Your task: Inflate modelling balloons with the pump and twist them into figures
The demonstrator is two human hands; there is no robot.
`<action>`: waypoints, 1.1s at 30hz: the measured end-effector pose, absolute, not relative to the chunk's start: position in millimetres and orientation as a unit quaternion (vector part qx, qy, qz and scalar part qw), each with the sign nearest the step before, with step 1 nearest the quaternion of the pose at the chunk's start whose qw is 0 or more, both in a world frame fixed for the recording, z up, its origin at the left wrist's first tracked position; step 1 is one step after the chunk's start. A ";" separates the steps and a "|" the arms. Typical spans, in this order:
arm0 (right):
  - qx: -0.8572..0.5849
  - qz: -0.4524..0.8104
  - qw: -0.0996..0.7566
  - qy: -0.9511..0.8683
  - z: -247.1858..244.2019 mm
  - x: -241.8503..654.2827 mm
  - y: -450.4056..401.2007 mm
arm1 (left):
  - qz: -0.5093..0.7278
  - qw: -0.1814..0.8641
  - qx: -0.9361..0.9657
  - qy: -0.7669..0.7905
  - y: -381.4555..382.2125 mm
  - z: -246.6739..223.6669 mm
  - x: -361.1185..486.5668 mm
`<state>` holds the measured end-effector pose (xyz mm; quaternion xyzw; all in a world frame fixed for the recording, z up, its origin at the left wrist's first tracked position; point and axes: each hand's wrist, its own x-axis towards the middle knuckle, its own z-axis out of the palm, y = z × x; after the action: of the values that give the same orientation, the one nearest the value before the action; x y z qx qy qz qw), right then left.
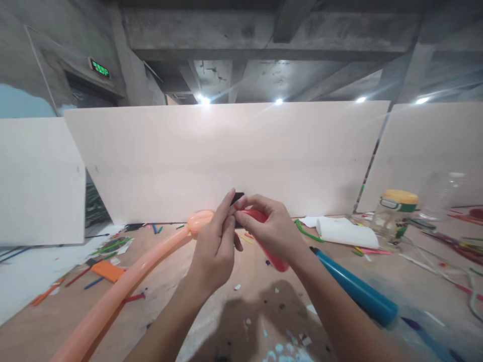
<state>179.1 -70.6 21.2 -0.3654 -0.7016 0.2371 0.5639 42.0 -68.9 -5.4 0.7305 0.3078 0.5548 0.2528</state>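
A long orange balloon [143, 261] runs from the lower left up to a small twisted loop beside my left hand [216, 244]. The fingers of that hand are pressed together near a small black piece [237, 197]; what exactly they grip is partly hidden. My right hand [268, 226] is closed round a red balloon [277, 256], which hangs down below the palm. The fingertips of both hands meet in front of the white board, where the balloon ends come together.
A blue pump [356, 286] lies right of my right forearm. Behind it are a white paper roll [346, 232], a yellow-lidded jar [394, 216] and a clear bottle [439, 196]. An orange tool [108, 270] and balloon scraps lie at left. A white board [234, 156] stands behind.
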 end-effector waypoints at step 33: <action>-0.425 -0.058 0.612 -0.665 2.6 175.0 -65.9 | 0.427 0.308 0.795 0.302 -93.2 -4.3 44.8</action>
<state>175.0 -65.9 2.6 -0.4250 -0.6646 -0.0578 0.6119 44.8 -93.2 -4.3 0.7950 0.3021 0.4267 0.3075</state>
